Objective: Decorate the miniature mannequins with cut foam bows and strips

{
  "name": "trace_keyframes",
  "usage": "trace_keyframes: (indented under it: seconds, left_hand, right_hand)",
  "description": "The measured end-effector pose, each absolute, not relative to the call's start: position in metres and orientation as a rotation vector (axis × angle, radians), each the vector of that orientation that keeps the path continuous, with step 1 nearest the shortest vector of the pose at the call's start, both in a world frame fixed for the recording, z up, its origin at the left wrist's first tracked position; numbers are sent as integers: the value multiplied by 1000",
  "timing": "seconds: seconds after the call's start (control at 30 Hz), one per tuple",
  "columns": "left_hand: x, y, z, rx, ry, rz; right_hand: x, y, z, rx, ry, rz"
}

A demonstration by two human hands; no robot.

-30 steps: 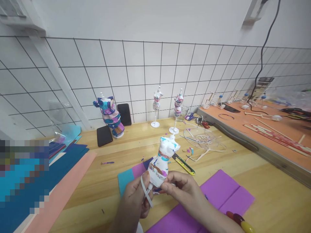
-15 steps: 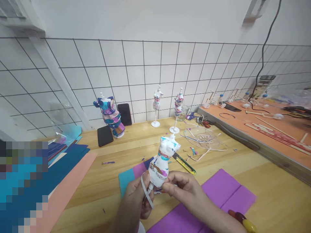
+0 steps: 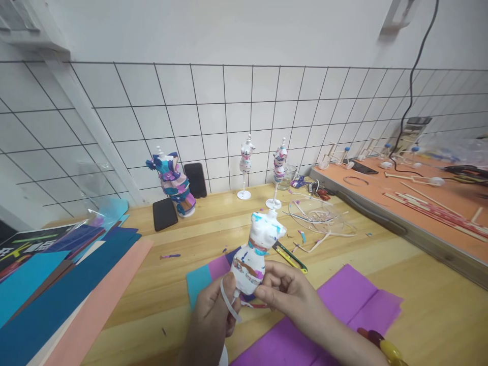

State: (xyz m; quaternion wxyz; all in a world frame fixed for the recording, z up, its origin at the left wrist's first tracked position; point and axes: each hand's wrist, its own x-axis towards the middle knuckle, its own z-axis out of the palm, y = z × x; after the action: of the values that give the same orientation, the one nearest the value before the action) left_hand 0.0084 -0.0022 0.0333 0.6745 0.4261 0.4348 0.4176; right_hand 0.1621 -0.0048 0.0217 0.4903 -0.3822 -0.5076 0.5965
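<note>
A small white dress form with paint-like patches of blue, brown and purple is held tilted in front of me. My left hand is closed around its lower end and stem, with a narrow white strip curving over the thumb. At the lower right side of the form, my right hand pinches its hip edge between thumb and fingers; those fingertips are partly hidden behind it. Behind the form lie strips of teal and purple paper and a yellow-green utility knife. Purple sheets lie under my right forearm.
Two white dress forms on stands and a paper-dressed one stand by the tiled wall, near two phones. Coloured sheets are stacked at left. Tangled strips lie right of centre, beside a raised orange-topped surface.
My right hand's fingers have shifted slightly up and closer against the dress form. The form has turned a little, and the white strip at my left thumb has moved slightly.
</note>
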Motion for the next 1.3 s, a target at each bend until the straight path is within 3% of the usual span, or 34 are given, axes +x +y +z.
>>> trace_keyframes:
  seconds: [0.73, 1.3]
  left_hand:
    - [7, 9, 28, 800, 932, 642]
    - [7, 8, 34, 762, 900, 586]
  right_hand:
    - [166, -7, 24, -955, -1454, 1286]
    - [166, -3, 28, -951, -1313, 1489]
